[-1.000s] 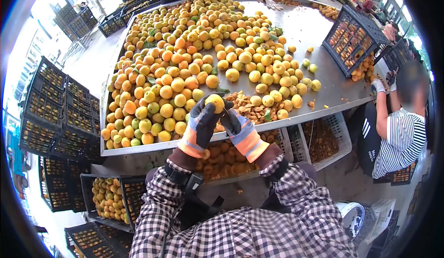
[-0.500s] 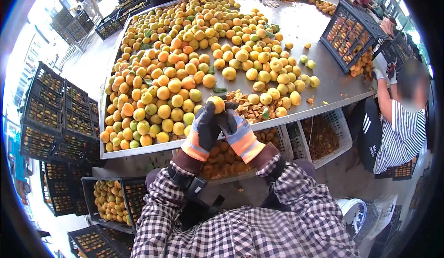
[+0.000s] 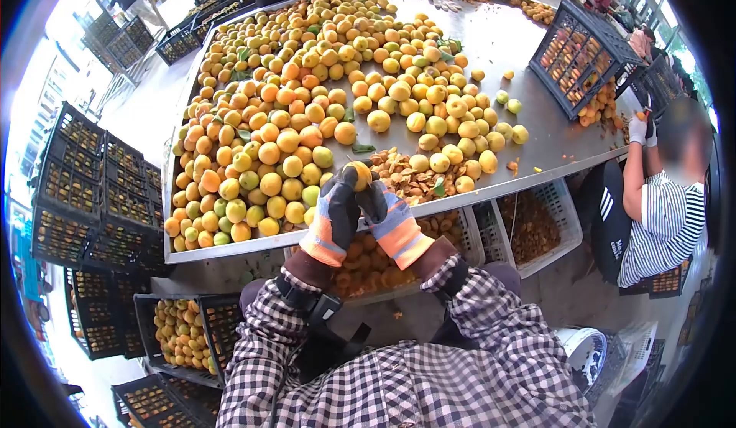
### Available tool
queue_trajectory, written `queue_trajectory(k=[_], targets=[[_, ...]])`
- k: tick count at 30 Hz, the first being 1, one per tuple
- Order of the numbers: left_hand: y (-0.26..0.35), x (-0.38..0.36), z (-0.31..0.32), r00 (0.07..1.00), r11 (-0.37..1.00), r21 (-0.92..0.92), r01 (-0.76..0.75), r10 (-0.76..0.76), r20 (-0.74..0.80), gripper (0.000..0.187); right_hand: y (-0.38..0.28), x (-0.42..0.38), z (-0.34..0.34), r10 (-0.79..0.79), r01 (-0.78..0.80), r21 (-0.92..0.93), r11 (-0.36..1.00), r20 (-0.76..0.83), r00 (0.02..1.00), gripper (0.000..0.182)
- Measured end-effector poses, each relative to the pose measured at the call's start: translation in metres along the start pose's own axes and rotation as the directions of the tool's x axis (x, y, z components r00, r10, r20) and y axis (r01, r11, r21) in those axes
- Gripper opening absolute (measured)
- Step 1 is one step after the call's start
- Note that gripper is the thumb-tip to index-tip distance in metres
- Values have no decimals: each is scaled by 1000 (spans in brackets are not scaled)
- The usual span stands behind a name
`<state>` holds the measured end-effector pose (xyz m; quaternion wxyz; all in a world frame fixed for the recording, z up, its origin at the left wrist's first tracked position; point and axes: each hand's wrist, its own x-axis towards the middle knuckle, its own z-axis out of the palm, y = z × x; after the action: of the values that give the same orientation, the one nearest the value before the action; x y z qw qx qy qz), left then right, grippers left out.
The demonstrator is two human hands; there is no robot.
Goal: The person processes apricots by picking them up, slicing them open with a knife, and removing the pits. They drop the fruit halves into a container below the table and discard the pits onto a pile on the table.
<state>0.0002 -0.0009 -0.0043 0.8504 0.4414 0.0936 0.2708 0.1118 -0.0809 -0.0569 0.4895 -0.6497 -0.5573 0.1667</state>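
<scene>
My left hand [image 3: 334, 215], in a black, orange and grey glove, is closed round an orange-yellow apricot [image 3: 359, 176] above the table's near edge. Against the same fruit, the fingers of my right hand [image 3: 389, 217], gloved alike, are pressed from the right side. Dark fingertips cover much of the apricot, and any small tool between them cannot be made out. A large heap of whole apricots [image 3: 270, 153] spreads on the metal table [image 3: 491, 44] beyond my hands. Just past my right hand lies a pile of brown apricot stones [image 3: 402, 179].
Below the table edge stand a crate of opened apricots [image 3: 368, 271] and a white crate [image 3: 563, 225] holding brown pieces. Black crates [image 3: 69, 190] are stacked at left. A tilted crate [image 3: 575, 60] spills fruit at right, near a seated co-worker [image 3: 663, 221].
Both my hands have stayed nearly in place, with the apricot turned slightly and more covered by fingers. At right, the co-worker's hands have risen a little.
</scene>
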Motion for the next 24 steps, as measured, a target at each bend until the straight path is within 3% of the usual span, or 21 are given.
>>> queue_trajectory(k=[1,3,4,7,11,12,13,15,17,18,20,22,24], targets=[[2,0,4,1000,1000,2,3,-3,5,42,0,0,-1,1,-1,0,1000,-5,1000,22],[9,-2,17,975,985,167,40,-2,-221,40,-1,1,-6,5,-5,-63,998,-1,1000,22],[5,4,-1,978,931,363,35,43,-203,38,-2,1,-9,4,-4,-64,998,0,1000,22],[6,6,-20,981,738,674,-33,152,-119,36,-9,3,-18,81,-81,-6,997,86,993,24],[-8,5,-1,954,859,507,-66,203,-220,37,-14,1,-11,112,-108,-46,993,78,991,26],[-9,3,8,959,983,182,33,20,-283,40,-15,1,-8,100,-97,-73,993,46,994,26],[-9,2,16,945,977,-167,131,-174,-278,45,-16,1,-7,104,-101,-73,992,41,994,26],[-8,3,21,932,986,-59,153,-164,-322,52,-17,4,-6,29,-29,-4,1000,37,999,28],[-8,3,16,949,986,119,120,-79,-306,48,-18,4,-11,69,-67,-29,997,47,997,30],[-6,2,15,948,986,117,119,-78,-307,48,-19,4,-14,107,-104,-54,993,59,993,31],[2,2,12,955,910,409,64,63,-289,41,-22,6,-21,143,-137,-82,987,74,987,33],[0,6,-1,969,900,435,34,77,-235,35,-25,12,-27,331,-305,-181,935,138,933,37],[-1,9,-12,983,881,471,52,37,-178,30,-17,11,-27,260,-242,-168,956,89,962,41]])
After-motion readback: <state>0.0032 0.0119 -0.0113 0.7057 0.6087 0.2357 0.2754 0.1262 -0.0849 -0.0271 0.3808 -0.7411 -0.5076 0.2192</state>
